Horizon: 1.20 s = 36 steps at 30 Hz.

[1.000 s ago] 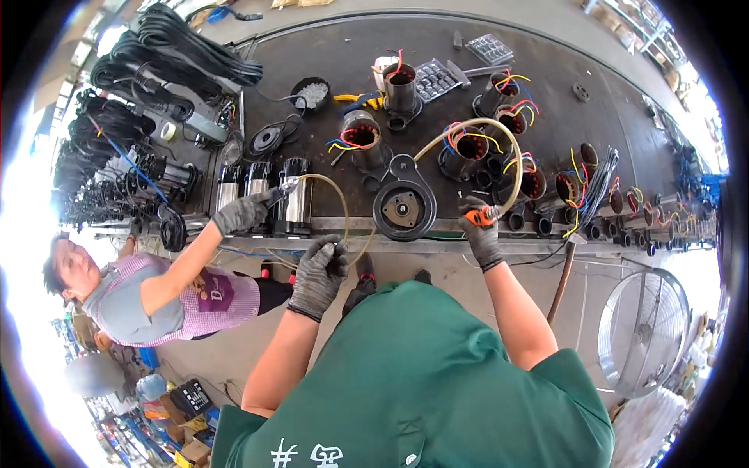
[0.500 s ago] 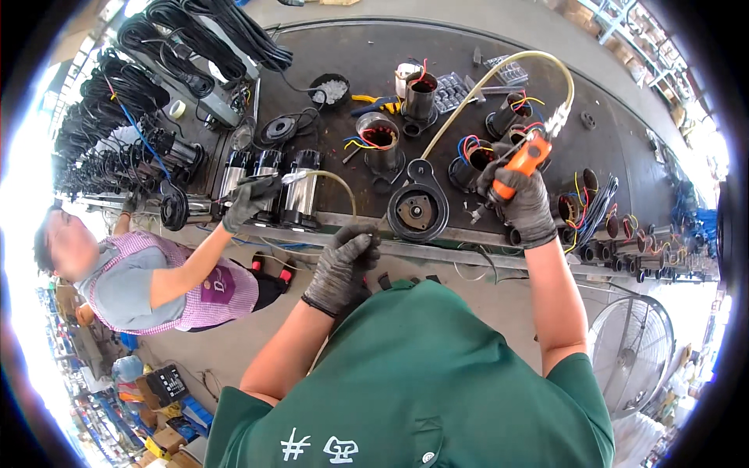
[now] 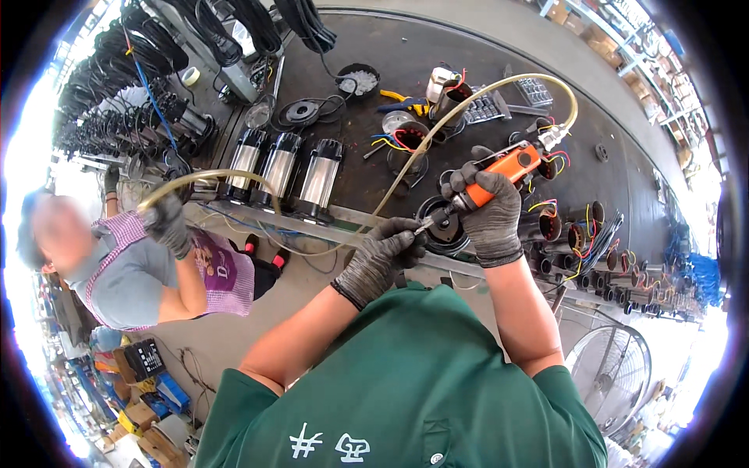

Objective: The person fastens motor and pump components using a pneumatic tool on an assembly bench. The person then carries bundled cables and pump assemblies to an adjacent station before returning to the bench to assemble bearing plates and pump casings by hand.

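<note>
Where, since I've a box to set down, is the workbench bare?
Far workbench beyond the black bowl and pliers: mostly bare; likewise around the small black disc. Crowded: near right edge with motor housings, left with black cable coils.

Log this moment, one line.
right hand: gripping orange tool | left hand: pinching at tool's tip | hose: joined to tool | black round housing: partly hidden

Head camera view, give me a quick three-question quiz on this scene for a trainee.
1. Multiple choice: which of the person's own hands grips the orange power tool? A, left; B, right; C, neither.
2. True or false: the pale hose is joined to the tool.
3. Fill in: the wire-caged fan stands on the person's ___ side.

Key: 1, B, the right hand; 2, true; 3, right.
</note>
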Each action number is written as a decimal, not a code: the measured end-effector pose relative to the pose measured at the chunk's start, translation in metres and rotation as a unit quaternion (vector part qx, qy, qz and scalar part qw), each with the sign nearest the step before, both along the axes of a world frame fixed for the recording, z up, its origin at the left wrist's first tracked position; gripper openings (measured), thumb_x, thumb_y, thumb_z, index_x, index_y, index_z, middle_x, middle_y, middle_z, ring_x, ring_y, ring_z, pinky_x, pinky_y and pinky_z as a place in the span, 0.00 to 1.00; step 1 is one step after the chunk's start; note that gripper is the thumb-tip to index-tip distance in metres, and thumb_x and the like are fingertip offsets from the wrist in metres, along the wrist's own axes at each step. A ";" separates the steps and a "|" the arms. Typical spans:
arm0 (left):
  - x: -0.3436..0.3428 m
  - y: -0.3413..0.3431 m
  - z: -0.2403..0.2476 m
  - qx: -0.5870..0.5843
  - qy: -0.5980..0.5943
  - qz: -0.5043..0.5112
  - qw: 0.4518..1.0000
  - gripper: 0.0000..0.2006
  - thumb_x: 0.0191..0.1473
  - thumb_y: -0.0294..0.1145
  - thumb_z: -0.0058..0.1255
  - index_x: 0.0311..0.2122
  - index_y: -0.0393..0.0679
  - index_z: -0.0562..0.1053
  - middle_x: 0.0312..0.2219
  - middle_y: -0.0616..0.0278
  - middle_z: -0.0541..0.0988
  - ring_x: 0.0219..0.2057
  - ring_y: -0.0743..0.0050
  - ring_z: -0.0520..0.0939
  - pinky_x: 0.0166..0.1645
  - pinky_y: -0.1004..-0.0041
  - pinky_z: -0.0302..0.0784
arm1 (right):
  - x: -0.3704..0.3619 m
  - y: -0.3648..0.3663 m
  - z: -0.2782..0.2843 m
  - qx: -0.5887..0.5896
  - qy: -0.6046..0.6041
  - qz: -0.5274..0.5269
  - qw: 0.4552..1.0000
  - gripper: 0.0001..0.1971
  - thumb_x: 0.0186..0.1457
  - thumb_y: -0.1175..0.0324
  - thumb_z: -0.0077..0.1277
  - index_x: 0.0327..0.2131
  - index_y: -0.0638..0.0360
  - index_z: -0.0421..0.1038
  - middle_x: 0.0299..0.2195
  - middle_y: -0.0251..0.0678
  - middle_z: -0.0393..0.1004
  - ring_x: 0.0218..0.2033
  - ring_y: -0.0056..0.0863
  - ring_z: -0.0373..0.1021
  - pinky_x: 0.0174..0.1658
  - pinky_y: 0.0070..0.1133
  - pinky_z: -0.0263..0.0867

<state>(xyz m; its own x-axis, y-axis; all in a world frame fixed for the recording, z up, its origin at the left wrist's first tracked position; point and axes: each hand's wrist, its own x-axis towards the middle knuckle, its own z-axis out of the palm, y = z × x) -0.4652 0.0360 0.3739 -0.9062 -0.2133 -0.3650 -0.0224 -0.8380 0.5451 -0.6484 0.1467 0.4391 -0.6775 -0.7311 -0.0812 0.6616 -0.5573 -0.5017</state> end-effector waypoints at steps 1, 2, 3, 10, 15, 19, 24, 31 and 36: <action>0.002 -0.001 0.001 0.002 -0.001 0.003 1.000 0.18 0.54 0.35 0.65 0.48 0.43 0.76 0.36 0.63 0.81 0.34 0.70 0.82 0.37 0.70 0.79 | 0.002 -0.002 -0.001 0.002 -0.001 0.003 1.000 0.23 0.47 0.74 0.57 0.49 0.60 0.67 0.30 0.38 0.73 0.34 0.37 0.72 0.43 0.38 0.71; 0.002 -0.002 0.002 0.009 -0.007 0.005 1.000 0.18 0.54 0.35 0.65 0.48 0.42 0.76 0.36 0.62 0.81 0.34 0.70 0.82 0.36 0.70 0.79 | 0.003 -0.003 -0.003 -0.006 0.013 -0.006 1.000 0.24 0.47 0.74 0.57 0.50 0.60 0.67 0.29 0.38 0.73 0.34 0.36 0.72 0.43 0.38 0.71; 0.003 -0.003 0.003 0.015 -0.014 0.007 1.000 0.18 0.54 0.34 0.65 0.48 0.42 0.76 0.36 0.62 0.81 0.34 0.71 0.82 0.36 0.70 0.80 | 0.004 -0.004 -0.004 -0.015 0.027 -0.015 0.999 0.24 0.47 0.74 0.58 0.50 0.60 0.67 0.29 0.38 0.73 0.34 0.36 0.72 0.44 0.38 0.71; 0.003 -0.016 -0.004 0.045 -0.020 -0.007 0.999 0.18 0.53 0.32 0.65 0.48 0.40 0.75 0.34 0.61 0.81 0.34 0.71 0.82 0.35 0.70 0.80 | 0.013 -0.007 -0.003 -0.009 0.055 -0.045 0.997 0.25 0.46 0.75 0.59 0.51 0.60 0.67 0.30 0.39 0.75 0.35 0.37 0.74 0.44 0.38 0.73; -0.003 -0.015 0.003 0.024 -0.016 -0.006 1.000 0.16 0.54 0.30 0.63 0.48 0.39 0.76 0.33 0.61 0.80 0.33 0.73 0.81 0.36 0.72 0.79 | 0.014 -0.004 -0.006 -0.018 0.039 -0.060 0.997 0.24 0.47 0.76 0.58 0.50 0.59 0.67 0.29 0.38 0.75 0.35 0.37 0.74 0.44 0.39 0.73; -0.012 -0.006 0.008 -0.236 -0.003 0.053 0.970 0.14 0.55 0.30 0.62 0.46 0.38 0.77 0.34 0.62 0.81 0.31 0.76 0.81 0.36 0.73 0.79 | 0.017 -0.001 0.000 -0.004 -0.048 -0.114 0.992 0.21 0.49 0.77 0.56 0.48 0.58 0.67 0.28 0.36 0.76 0.34 0.36 0.74 0.45 0.39 0.72; -0.033 -0.005 0.026 -0.194 -0.030 -0.006 0.980 0.16 0.56 0.32 0.61 0.49 0.38 0.77 0.37 0.62 0.82 0.31 0.77 0.81 0.36 0.75 0.79 | -0.009 0.017 -0.013 0.014 -0.123 -0.128 0.984 0.07 0.50 0.73 0.55 0.34 0.58 0.71 0.26 0.36 0.75 0.31 0.34 0.73 0.44 0.37 0.72; -0.057 -0.018 0.002 -0.285 -0.099 -0.113 0.947 0.18 0.55 0.31 0.62 0.50 0.39 0.76 0.38 0.62 0.82 0.32 0.77 0.81 0.38 0.74 0.80 | -0.052 0.045 -0.026 -0.005 -0.154 -0.098 0.983 0.12 0.48 0.73 0.56 0.39 0.59 0.70 0.26 0.35 0.75 0.28 0.33 0.74 0.40 0.33 0.73; -0.085 -0.013 0.012 -0.763 -0.066 -0.220 0.604 0.25 0.45 0.33 0.66 0.51 0.47 0.76 0.40 0.53 0.80 0.40 0.57 0.82 0.47 0.64 0.79 | -0.060 0.062 -0.024 0.025 -0.088 -0.102 0.991 0.16 0.48 0.74 0.56 0.42 0.62 0.69 0.27 0.38 0.75 0.30 0.34 0.74 0.38 0.34 0.72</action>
<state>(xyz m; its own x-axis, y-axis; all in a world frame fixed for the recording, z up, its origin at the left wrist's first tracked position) -0.5504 0.0225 0.3855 -0.9823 -0.1408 -0.1232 -0.1871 0.7416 0.6442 -0.7084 0.2083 0.4147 -0.7827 -0.5724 -0.2445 0.6177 -0.6660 -0.4183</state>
